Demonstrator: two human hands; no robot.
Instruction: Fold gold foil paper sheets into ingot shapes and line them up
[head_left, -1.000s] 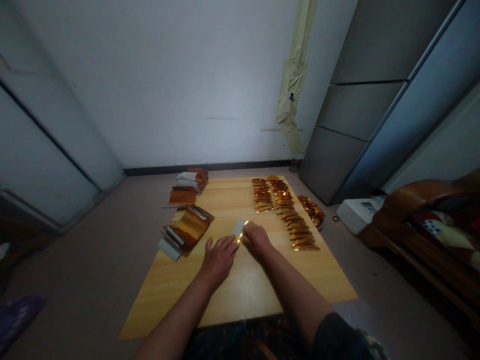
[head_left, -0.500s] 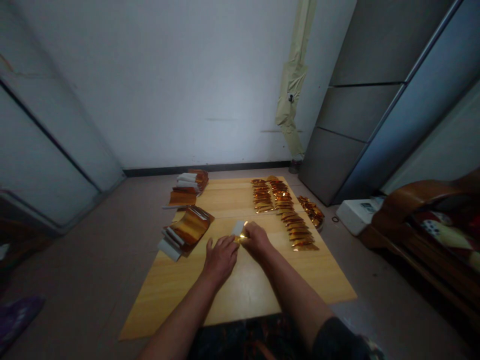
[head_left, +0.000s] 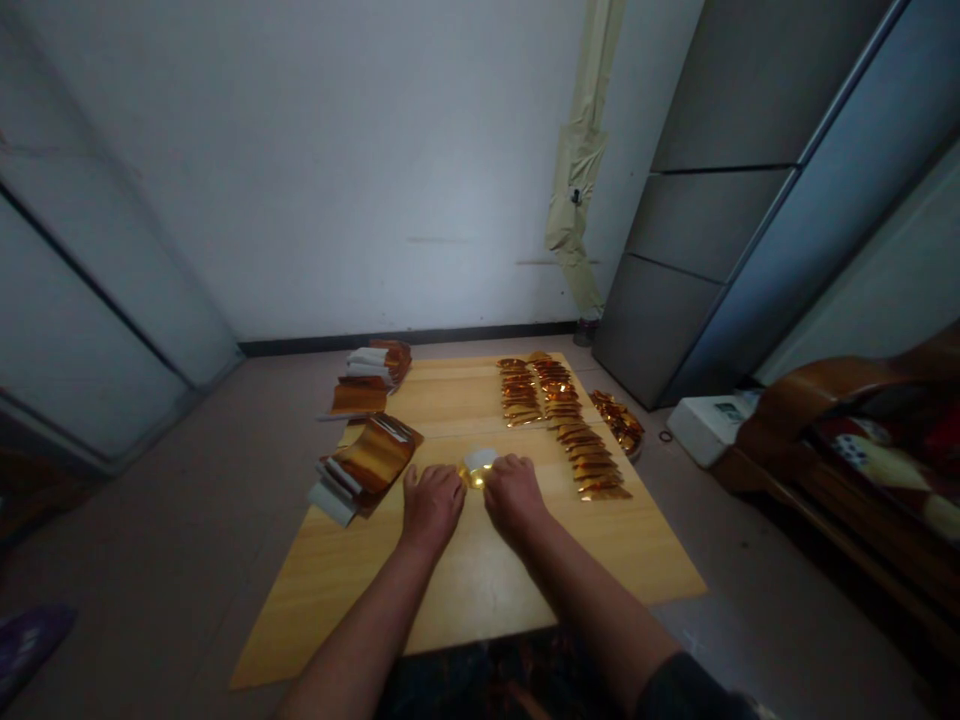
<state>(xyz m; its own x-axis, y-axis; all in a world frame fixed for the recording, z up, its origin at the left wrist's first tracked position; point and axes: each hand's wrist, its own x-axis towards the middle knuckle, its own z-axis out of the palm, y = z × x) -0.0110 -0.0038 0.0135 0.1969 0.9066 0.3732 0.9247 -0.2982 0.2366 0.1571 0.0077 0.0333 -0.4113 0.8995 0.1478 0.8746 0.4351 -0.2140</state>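
Observation:
Between my hands is a sheet of gold foil paper point(head_left: 477, 478), its near part shiny gold and bent, its far part showing a pale back. My left hand point(head_left: 433, 508) pinches its left edge, fingers curled. My right hand point(head_left: 516, 495) grips the right edge in a closed fist shape. Both hands rest low over the wooden board point(head_left: 480, 590). To the left lies a stack of gold foil sheets point(head_left: 379, 458) with pale undersides. On the right, folded gold foil pieces point(head_left: 596, 460) overlap in a long row, beside a shorter row of them point(head_left: 519, 390).
A second stack of foil sheets point(head_left: 360, 395) lies at the board's far left corner. Off the right edge, a container of gold pieces point(head_left: 619, 420) stands on the floor. Farther right are a white box point(head_left: 705, 428), a wooden bench point(head_left: 795, 420) and a grey refrigerator point(head_left: 675, 240).
My left hand's fingers, flatter before, have curled around the sheet's left edge. The sheet now bows between both hands. The whole view has shifted slightly.

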